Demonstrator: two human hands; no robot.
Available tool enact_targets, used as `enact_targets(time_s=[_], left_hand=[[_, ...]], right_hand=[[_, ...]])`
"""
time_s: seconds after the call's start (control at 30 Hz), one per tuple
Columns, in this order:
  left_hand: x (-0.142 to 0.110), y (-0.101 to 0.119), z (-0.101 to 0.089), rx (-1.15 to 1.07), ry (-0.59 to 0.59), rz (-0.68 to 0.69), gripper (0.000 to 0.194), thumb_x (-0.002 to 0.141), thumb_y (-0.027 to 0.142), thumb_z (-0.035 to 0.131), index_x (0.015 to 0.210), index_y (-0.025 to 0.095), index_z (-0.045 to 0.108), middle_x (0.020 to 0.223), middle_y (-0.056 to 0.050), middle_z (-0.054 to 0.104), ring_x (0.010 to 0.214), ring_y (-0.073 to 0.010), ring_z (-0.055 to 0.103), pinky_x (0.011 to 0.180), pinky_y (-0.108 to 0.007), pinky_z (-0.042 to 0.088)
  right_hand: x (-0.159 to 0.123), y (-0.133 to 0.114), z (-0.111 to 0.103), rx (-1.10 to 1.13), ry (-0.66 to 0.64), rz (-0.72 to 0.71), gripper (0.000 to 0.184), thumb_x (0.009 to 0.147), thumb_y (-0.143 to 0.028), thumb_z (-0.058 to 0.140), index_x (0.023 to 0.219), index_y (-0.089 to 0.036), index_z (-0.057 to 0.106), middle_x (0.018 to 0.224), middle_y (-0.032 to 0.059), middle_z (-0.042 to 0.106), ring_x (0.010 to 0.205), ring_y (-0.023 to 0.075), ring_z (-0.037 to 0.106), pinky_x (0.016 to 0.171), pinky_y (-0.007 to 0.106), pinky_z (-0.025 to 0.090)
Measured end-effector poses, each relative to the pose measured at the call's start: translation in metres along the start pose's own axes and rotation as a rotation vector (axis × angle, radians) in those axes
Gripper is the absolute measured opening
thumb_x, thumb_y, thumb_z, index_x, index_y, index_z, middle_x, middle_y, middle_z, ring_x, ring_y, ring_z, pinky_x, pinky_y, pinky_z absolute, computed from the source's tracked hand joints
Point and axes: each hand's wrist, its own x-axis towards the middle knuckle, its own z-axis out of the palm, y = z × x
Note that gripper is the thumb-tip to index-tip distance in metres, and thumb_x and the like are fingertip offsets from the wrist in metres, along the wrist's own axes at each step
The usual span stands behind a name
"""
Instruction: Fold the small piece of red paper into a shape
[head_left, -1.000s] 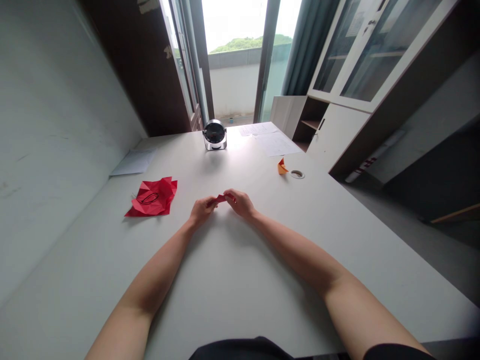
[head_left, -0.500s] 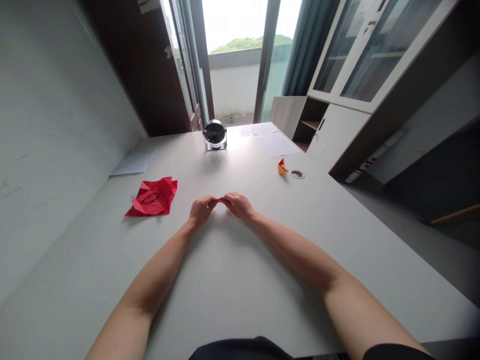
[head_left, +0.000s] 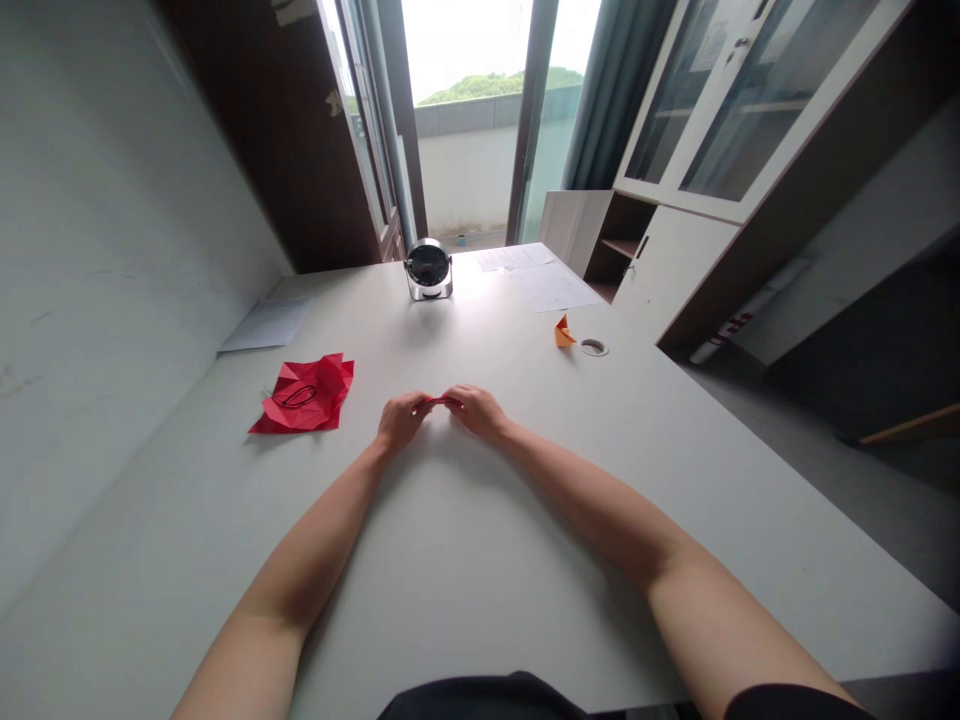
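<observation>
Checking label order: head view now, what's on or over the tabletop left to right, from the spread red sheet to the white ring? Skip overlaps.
Spread red sheet → left hand → small red piece → right hand → orange folded paper → white ring.

The held paper (head_left: 440, 401) is red, and so is the creased sheet (head_left: 324, 388) at nine o'clock from it. At twelve, the round device (head_left: 429, 266) is black and silver; at two, the folded figure (head_left: 563, 333) is orange. The tabletop (head_left: 450, 560) is plain white.
</observation>
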Motion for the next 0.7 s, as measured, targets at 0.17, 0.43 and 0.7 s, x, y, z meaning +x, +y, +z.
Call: enact_targets(time_s=[0.17,0.43,0.7], left_hand=[[0.0,0.0,0.0006,-0.053,0.012,-0.011,0.022,0.09,0.04,0.058,0.093,0.026,0.075,0.083,-0.004,0.074,0.072,-0.0184,0.063,0.072,-0.028,0.045],[0.0003,-0.0013,0.0004,-0.129,0.038,-0.052,0.022,0.088,0.043,0.061,0.092,0.025,0.075,0.081,-0.004,0.074,0.069,-0.0182,0.063,0.07,-0.028,0.046],[-0.0004,0.0023,-0.0028,-0.157,0.042,-0.062,0.024,0.089,0.043,0.06,0.092,0.024,0.074,0.079,-0.003,0.074,0.069,-0.0186,0.065,0.071,-0.028,0.048]], right_hand=[[0.0,0.0013,0.0009,0.021,0.004,-0.006,0.015,0.096,-0.024,0.056,0.097,-0.023,0.071,0.086,0.0026,0.068,0.078,0.0146,0.057,0.069,0.024,0.037],[-0.0004,0.0,-0.0003,0.026,-0.011,-0.003,0.015,0.097,-0.027,0.056,0.095,-0.022,0.07,0.084,0.0026,0.067,0.077,0.0145,0.056,0.069,0.024,0.037],[0.0007,-0.0013,0.0,0.005,-0.017,0.023,0.013,0.096,-0.025,0.057,0.091,-0.022,0.069,0.082,0.0022,0.066,0.075,0.0141,0.055,0.067,0.024,0.035]])
